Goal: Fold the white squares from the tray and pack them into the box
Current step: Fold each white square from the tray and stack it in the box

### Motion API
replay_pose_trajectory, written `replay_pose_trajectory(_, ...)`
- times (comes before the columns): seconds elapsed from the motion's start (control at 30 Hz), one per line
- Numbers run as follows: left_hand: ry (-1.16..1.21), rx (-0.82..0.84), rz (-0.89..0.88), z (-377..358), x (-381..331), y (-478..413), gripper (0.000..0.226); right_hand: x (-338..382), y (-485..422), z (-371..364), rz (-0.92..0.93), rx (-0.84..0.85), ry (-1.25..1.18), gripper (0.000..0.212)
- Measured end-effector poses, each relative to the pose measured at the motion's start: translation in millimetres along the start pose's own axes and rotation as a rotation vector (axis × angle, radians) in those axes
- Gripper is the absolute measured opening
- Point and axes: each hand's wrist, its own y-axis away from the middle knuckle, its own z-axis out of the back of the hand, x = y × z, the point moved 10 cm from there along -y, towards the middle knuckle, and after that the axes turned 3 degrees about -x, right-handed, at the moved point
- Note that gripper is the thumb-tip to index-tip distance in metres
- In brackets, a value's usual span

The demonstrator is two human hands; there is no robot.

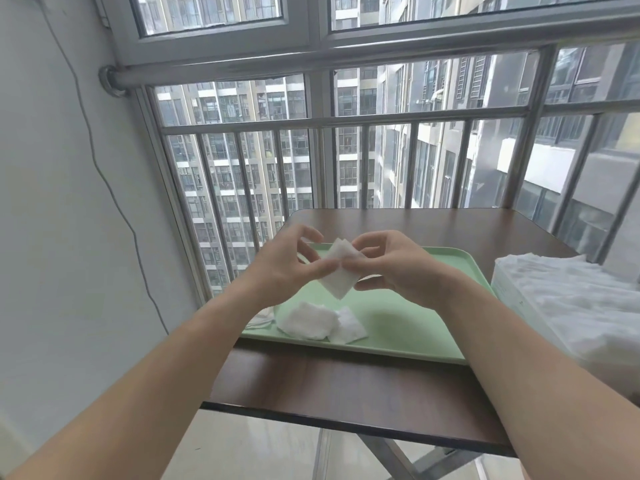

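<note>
I hold one white square (340,271) in the air above the green tray (398,323), partly folded. My left hand (287,265) pinches its left edge and my right hand (391,268) pinches its right side. A small heap of white squares (320,322) lies on the tray's near left corner. The box (568,306), at the table's right edge, is full of white squares.
The tray sits on a dark brown folding table (346,386) against a barred window (346,161). A clear plastic wrapper (261,317) lies at the tray's left edge. A white wall with a hanging cable (104,174) is to the left.
</note>
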Motion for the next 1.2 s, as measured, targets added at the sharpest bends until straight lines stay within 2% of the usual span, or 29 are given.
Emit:
replay_pose_trajectory(0.1,-0.032,0.320,0.070,-17,16,10,0.028,-2,-2,11,-0.008,-0.074,-0.015,0.025)
replay_pose_trajectory(0.17,-0.107,0.517,0.082,-28,22,24,0.037,-5,-3,15,-0.025,-0.103,0.000,0.024)
replay_pose_trajectory(0.23,-0.210,0.577,0.071,-30,26,32,0.049,-6,-3,15,-0.037,-0.107,0.024,0.023)
replay_pose_trajectory(0.43,-0.261,0.510,0.044,-24,25,30,0.053,-4,1,11,-0.038,-0.104,0.039,0.014)
replay_pose_trajectory(0.67,-0.013,0.413,0.095,-14,29,24,0.068,-5,0,12,-0.045,-0.120,0.040,0.004)
replay_pose_trajectory(0.8,0.158,0.314,0.151,-5,29,17,0.055,-8,-2,16,-0.060,-0.148,0.029,0.011)
replay_pose_trajectory(0.93,0.348,0.294,0.255,-8,35,17,0.043,-11,-3,18,-0.082,-0.168,0.017,0.021)
replay_pose_trajectory(1.1,0.447,0.295,0.295,-16,33,19,0.045,-16,-2,29,-0.125,-0.259,0.020,0.012)
replay_pose_trajectory(1.2,0.506,0.269,0.276,-16,32,16,0.051,-15,1,45,-0.115,-0.396,0.081,0.015)
